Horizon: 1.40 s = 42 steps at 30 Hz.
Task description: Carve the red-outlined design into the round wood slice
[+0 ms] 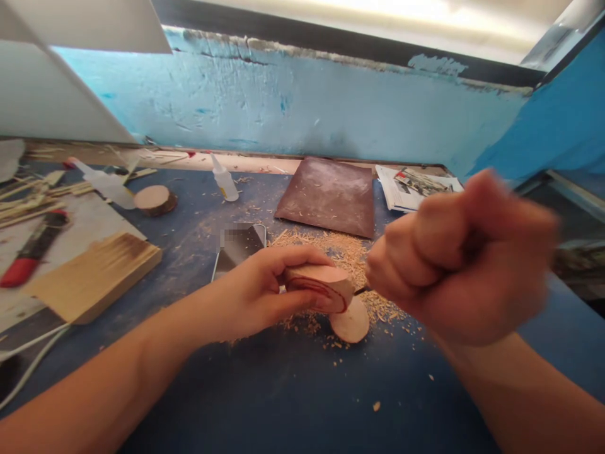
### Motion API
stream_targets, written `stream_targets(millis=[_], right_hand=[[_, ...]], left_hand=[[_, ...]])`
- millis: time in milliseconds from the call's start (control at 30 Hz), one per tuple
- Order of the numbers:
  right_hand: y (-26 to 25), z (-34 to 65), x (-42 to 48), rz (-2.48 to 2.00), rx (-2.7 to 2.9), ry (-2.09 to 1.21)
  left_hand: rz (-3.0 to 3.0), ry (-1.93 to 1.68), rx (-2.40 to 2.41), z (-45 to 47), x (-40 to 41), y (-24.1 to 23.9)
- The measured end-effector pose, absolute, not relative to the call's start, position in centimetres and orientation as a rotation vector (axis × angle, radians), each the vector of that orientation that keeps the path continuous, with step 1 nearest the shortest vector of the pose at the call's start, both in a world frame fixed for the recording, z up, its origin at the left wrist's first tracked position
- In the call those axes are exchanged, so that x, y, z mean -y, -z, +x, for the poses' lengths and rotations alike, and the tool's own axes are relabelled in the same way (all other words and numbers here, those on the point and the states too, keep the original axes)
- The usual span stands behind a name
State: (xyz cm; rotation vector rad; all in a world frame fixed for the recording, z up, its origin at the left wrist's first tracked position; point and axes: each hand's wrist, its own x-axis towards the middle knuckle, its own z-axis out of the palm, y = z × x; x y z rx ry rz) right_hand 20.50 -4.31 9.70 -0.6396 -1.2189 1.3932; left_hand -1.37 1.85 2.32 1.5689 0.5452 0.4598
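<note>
My left hand is closed around a small rounded wood block, tilted, with dark red curved lines drawn on its near face. A fist is made by my right hand, slightly blurred, on the right side of the block. From it a thin dark shaft of a carving tool points at the block's right edge; its handle is hidden inside the fingers. Below the block lies a pale round wood disc on the blue table. Wood shavings are scattered around and behind them.
Behind stand a brown sandpaper sheet, a small glue bottle and a phone. At left lie a wood board, a red-and-black cutter, a log slice, another bottle and sticks. Papers sit back right.
</note>
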Motion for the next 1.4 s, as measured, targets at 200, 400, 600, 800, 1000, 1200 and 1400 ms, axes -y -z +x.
stream_targets(millis=[200,400,600,800,1000,1200,1400], right_hand=[[-8.9,20.3,4.2,-0.61,1.164,-1.4],[-8.0,19.9,3.9,-0.583,1.167,-1.381],[-7.2,19.5,3.1,-0.598,1.142,-1.346],[-7.5,20.4,2.9,-0.589,1.172,-1.348],[-7.5,20.7,2.6,-0.63,1.195,-1.34],[-6.5,20.3,2.6,-0.665,1.161,-1.376],[-5.2,20.3,2.3,-0.709,1.149,-1.438]], left_hand=[[1.65,-0.454,-0.55,-1.6,-1.9,-2.5],[1.676,-0.565,-0.712,-1.2,-1.1,-1.7],[1.791,-0.554,-0.85,-0.5,-0.6,-0.7],[1.467,-0.558,-0.688,-0.3,-0.7,-0.6],[1.409,-0.499,-0.683,-0.3,-0.9,0.1],[1.949,-0.57,-0.906,-1.1,-1.1,-0.6],[2.217,-0.434,-0.792,-2.2,-1.7,-1.2]])
